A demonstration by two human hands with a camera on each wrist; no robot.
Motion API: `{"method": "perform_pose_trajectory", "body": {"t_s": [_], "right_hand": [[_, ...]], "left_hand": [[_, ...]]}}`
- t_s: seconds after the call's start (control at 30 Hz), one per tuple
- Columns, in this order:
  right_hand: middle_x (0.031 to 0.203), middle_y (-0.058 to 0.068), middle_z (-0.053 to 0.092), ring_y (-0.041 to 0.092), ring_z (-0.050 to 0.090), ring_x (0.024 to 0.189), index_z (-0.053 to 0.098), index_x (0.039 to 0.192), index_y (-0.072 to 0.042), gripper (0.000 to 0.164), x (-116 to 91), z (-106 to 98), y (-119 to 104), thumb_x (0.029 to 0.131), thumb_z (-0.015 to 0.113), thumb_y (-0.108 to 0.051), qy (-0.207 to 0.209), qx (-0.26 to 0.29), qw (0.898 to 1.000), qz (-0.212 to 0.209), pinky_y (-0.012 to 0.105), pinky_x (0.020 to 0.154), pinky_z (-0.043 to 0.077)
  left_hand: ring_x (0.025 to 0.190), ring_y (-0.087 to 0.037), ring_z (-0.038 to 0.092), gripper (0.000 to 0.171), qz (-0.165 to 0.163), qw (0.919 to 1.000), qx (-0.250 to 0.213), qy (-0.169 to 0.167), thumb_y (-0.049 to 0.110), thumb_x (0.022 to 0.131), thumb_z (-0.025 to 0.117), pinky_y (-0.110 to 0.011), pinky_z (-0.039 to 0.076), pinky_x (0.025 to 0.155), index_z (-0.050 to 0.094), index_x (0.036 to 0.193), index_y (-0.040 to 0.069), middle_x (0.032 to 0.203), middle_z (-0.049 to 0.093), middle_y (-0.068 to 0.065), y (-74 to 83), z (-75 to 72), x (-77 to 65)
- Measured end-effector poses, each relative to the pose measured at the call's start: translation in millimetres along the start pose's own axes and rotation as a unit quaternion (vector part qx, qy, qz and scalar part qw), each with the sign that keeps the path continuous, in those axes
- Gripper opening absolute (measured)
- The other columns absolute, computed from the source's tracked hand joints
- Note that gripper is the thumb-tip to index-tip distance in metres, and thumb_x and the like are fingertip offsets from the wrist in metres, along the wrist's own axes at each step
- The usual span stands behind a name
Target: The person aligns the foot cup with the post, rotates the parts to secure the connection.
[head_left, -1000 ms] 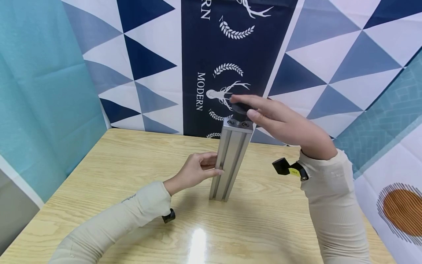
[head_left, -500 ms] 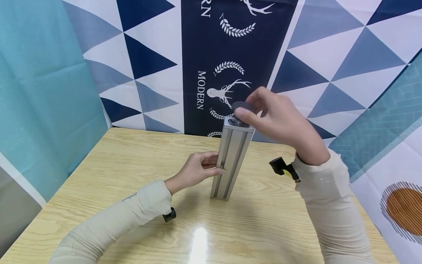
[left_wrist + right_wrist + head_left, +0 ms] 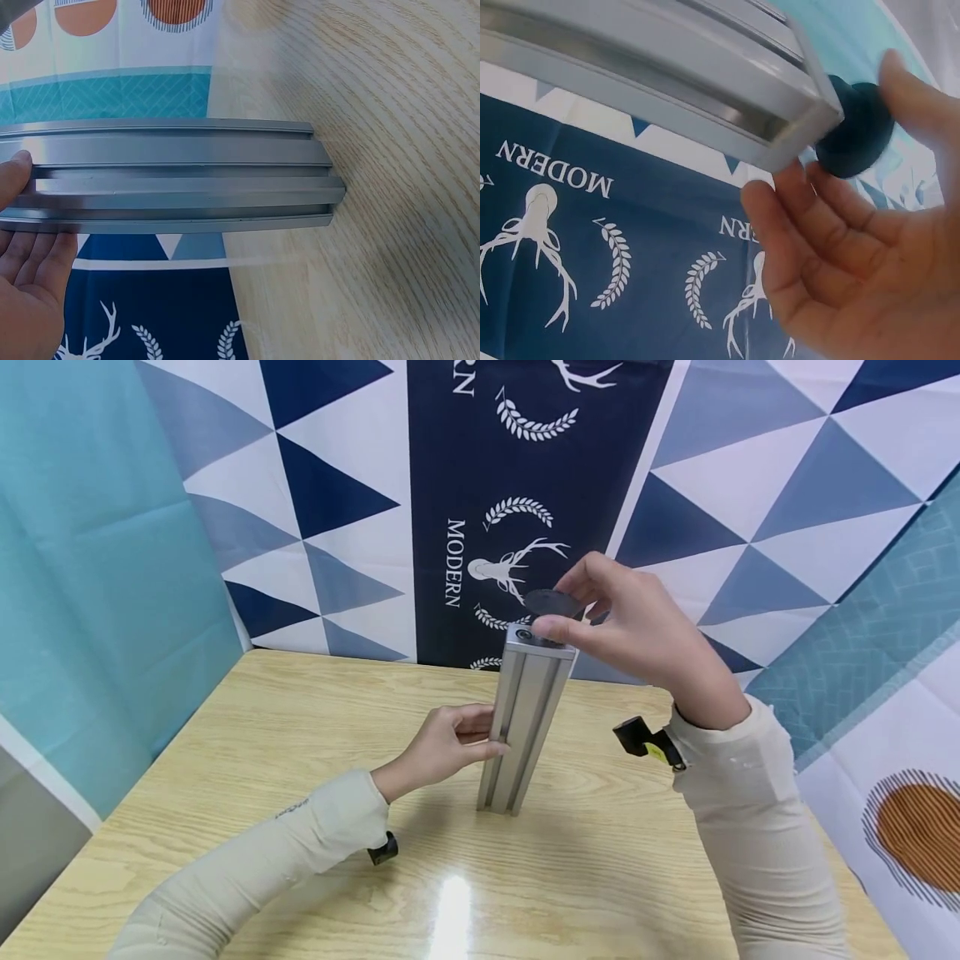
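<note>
A slotted aluminium extrusion bar stands upright on the wooden table. My left hand grips it at about mid-height, thumb in front and fingers behind. In the left wrist view, the bar's lower end meets the table. On the bar's top end sits a black round-based foot, which looks like a levelling foot. My right hand pinches its rim between thumb and curled fingers. From the right wrist, the black foot shows between the thumb and fingers, at the bar's end. Its stem is mostly hidden.
A patterned fabric backdrop with triangles and deer prints hangs behind the table. A teal cloth hangs at the left. Each forearm carries a small black wrist camera.
My right hand has gone from lying with extended fingers against the black foot to pinching its rim with curled fingers. My left hand and the bar have stayed in place.
</note>
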State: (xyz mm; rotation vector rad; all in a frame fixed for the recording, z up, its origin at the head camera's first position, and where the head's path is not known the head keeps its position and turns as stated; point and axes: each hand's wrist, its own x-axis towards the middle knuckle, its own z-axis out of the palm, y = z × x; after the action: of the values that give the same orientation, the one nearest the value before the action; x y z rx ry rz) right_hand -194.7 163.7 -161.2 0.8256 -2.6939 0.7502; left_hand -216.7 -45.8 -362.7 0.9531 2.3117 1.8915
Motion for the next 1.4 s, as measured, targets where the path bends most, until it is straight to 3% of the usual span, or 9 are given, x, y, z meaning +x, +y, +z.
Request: {"method": "perform_pose_trajectory", "body": {"t_s": [0.17,0.3,0.4,0.53,0.67,0.83,0.93,1.1,1.4], "right_hand": [[0.134,0.011,0.052,0.025,0.052,0.115,0.043,0.142,-0.009,0.049,1,-3,10,0.102,0.042,-0.039,-0.08,0.061,0.994,-0.049,0.046,0.094,0.043],[0.133,0.013,0.049,0.025,0.05,0.111,0.033,0.148,-0.009,0.046,3,-4,16,0.105,0.038,-0.025,-0.137,0.122,0.979,-0.089,0.035,0.09,0.043],[0.117,0.012,0.056,0.023,0.056,0.099,0.045,0.133,-0.005,0.038,4,1,15,0.1,0.053,-0.021,-0.09,0.112,0.988,-0.057,0.029,0.082,0.046],[0.109,0.011,0.059,0.024,0.062,0.097,0.051,0.116,-0.003,0.04,3,7,11,0.09,0.069,-0.027,-0.016,0.074,0.997,0.002,0.037,0.086,0.048],[0.133,0.012,0.052,0.026,0.055,0.116,0.046,0.135,-0.003,0.047,2,5,15,0.098,0.056,-0.03,-0.043,0.105,0.993,-0.031,0.047,0.097,0.045],[0.137,0.01,0.05,0.021,0.053,0.114,0.038,0.147,-0.01,0.045,1,2,19,0.104,0.04,-0.024,-0.099,0.151,0.98,-0.078,0.03,0.094,0.046],[0.121,0.01,0.06,0.02,0.059,0.105,0.05,0.137,-0.008,0.04,1,4,16,0.1,0.051,-0.024,-0.057,0.132,0.989,-0.045,0.026,0.089,0.047],[0.109,0.01,0.067,0.023,0.065,0.102,0.062,0.119,-0.006,0.039,-2,7,10,0.092,0.066,-0.034,0.032,0.076,0.997,0.007,0.034,0.09,0.049],[0.133,0.011,0.052,0.016,0.057,0.104,0.043,0.144,-0.009,0.044,-1,3,15,0.102,0.047,-0.019,-0.079,0.156,0.982,-0.068,0.016,0.084,0.046]], "left_hand": [[0.105,-0.024,0.067,0.049,-0.01,0.9999,0.003,-0.001,0.007,0.081,0.077,-0.024,0.055,0.085,0.059,0.126,-0.004,0.115,0.067,-0.018,0.2,-1.4,-0.6],[0.104,-0.025,0.067,0.049,-0.009,1.0,0.003,-0.001,0.006,0.081,0.076,-0.024,0.055,0.085,0.059,0.126,-0.004,0.115,0.067,-0.018,0.5,-1.4,-1.0],[0.104,-0.025,0.067,0.049,-0.004,1.0,0.003,0.0,0.006,0.081,0.076,-0.024,0.055,0.085,0.059,0.125,-0.005,0.115,0.067,-0.018,1.0,-1.1,-0.9],[0.105,-0.025,0.067,0.048,-0.002,1.0,0.003,0.0,0.006,0.081,0.076,-0.025,0.055,0.086,0.059,0.125,-0.005,0.115,0.067,-0.018,1.6,-0.8,-0.9],[0.105,-0.025,0.067,0.048,-0.005,1.0,0.004,0.002,0.006,0.081,0.076,-0.025,0.055,0.086,0.06,0.125,-0.005,0.115,0.067,-0.018,2.3,-0.8,-0.8],[0.104,-0.025,0.067,0.049,-0.009,1.0,0.004,0.001,0.006,0.081,0.076,-0.025,0.055,0.086,0.059,0.125,-0.005,0.115,0.067,-0.018,2.4,-1.0,-1.2],[0.104,-0.025,0.067,0.048,-0.007,1.0,0.004,0.0,0.006,0.081,0.076,-0.024,0.055,0.085,0.059,0.125,-0.005,0.114,0.067,-0.018,1.8,-0.9,-1.2],[0.103,-0.025,0.067,0.048,-0.005,1.0,0.005,-0.001,0.005,0.081,0.076,-0.024,0.055,0.085,0.06,0.124,-0.005,0.113,0.068,-0.018,0.5,-0.7,-1.1],[0.104,-0.025,0.067,0.047,-0.009,1.0,0.003,0.0,0.006,0.081,0.076,-0.024,0.055,0.085,0.06,0.124,-0.005,0.113,0.068,-0.018,1.0,-0.8,-1.6]]}}
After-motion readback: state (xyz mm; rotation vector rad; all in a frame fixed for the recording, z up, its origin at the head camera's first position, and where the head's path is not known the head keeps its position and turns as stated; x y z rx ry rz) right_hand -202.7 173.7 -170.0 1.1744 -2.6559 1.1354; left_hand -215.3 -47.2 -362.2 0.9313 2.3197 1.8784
